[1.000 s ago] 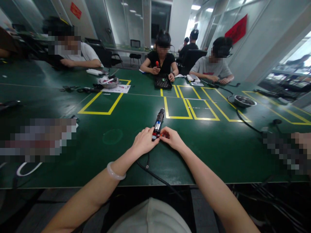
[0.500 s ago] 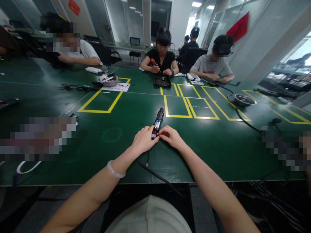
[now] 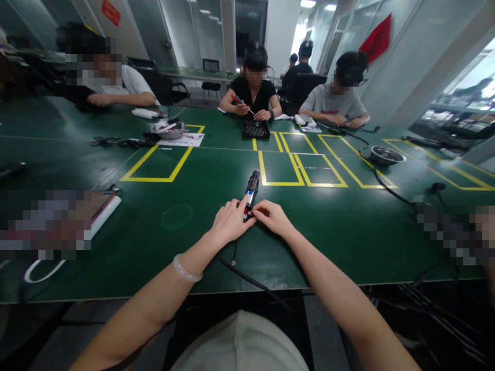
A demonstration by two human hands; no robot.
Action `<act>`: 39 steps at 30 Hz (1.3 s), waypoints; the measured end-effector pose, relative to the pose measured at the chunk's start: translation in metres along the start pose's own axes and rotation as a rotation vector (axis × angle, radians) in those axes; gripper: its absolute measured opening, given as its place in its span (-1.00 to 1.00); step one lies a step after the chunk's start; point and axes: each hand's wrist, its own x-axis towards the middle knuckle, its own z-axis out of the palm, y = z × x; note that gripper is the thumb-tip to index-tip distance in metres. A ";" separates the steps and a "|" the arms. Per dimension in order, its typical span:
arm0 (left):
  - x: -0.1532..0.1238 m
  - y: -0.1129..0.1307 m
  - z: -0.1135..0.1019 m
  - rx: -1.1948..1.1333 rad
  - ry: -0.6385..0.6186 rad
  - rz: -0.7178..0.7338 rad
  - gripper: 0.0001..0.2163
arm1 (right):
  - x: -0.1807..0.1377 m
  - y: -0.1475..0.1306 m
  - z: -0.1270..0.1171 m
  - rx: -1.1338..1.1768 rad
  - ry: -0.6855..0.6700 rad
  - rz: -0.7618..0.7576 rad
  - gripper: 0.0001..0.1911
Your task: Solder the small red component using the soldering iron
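L hand [image 3: 232, 220] part-curled, holding near end of dark device [image 3: 252, 184]; R hand [image 3: 274, 216] fingertips nearly closed at same end, can't tell if gripping. Device on green tbl [image 3: 209, 193], nr yellow tape [image 3: 283, 184]; blk cable [image 3: 251, 281] bodyward.

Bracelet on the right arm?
No, the pale bracelet circles the left forearm, behind the left hand touching the black device.

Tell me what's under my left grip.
Your left grip partly covers the near end of a slender black cylindrical device with a silver and blue section. Some red shows there; anything beneath the palm is hidden.
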 end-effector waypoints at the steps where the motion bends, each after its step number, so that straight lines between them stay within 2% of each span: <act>1: 0.001 0.001 -0.001 0.011 -0.001 -0.005 -0.36 | 0.000 -0.001 0.000 0.003 0.005 0.010 -0.89; 5: 0.007 0.006 -0.004 0.040 -0.011 -0.033 -0.36 | -0.001 -0.004 -0.002 0.050 0.012 0.053 -0.88; 10: 0.016 0.005 -0.009 0.031 -0.086 -0.021 -0.37 | -0.002 -0.002 -0.001 0.093 0.014 0.071 -0.87; 20: 0.027 -0.021 -0.013 0.036 -0.155 0.023 -0.33 | 0.000 0.002 -0.002 0.037 0.045 0.078 -0.85; 25: 0.024 -0.062 -0.021 0.082 -0.188 -0.097 -0.30 | 0.000 0.007 -0.004 0.023 0.057 0.084 -0.85; 32: 0.019 -0.158 -0.035 0.073 -0.259 -0.350 -0.22 | 0.000 0.008 -0.003 0.026 0.052 0.072 -0.84; 35: 0.013 -0.192 -0.037 0.106 -0.237 -0.477 -0.21 | 0.000 0.008 -0.002 0.025 0.049 0.077 -0.84; 39: 0.004 -0.217 -0.038 0.174 -0.169 -0.588 -0.31 | -0.001 0.009 -0.001 0.027 0.044 0.077 -0.84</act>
